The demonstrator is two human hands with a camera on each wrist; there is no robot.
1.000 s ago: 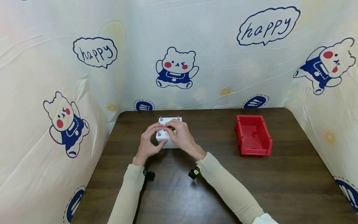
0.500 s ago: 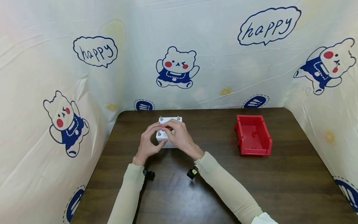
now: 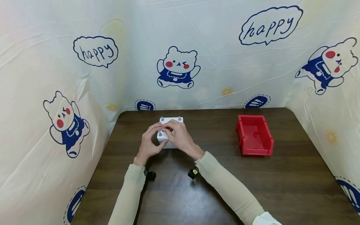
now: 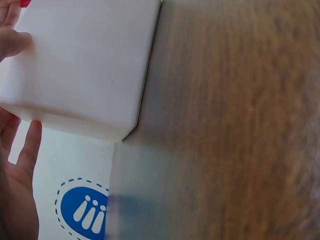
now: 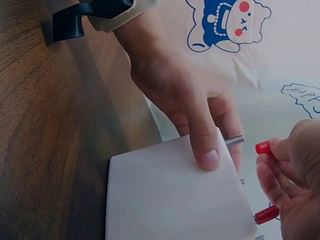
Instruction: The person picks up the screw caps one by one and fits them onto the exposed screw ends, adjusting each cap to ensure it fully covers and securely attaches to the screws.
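First, at the far left, a pale cloth [image 3: 22, 125] printed with bears and the word "happy" hangs beside the dark wooden table [image 3: 225, 187] and runs on behind it. Next comes the person's left hand [image 3: 149, 144], reaching out of a cream sleeve [image 3: 126, 197] with a small black camera [image 3: 152, 176] at the wrist. Its thumb presses the near face of a white block [image 5: 170, 200], and its fingers are set apart from the thumb, holding the block round one side, as the right wrist view shows. The block rests on the table near the far edge, left of the middle, with metal bolts [image 3: 162, 119] standing up from its top. Just to the right, the right hand [image 3: 181, 135] leans over the block, its fingertips pinching a small red cap [image 5: 262, 147]. In the right wrist view that cap shows just beside the tip of a bare bolt [image 5: 235, 141], with a gap between; a second red cap [image 5: 267, 215] sits over another bolt. Further right, well apart from both hands, a red bin [image 3: 257, 152] stands on the table, and the cloth rises beyond it.
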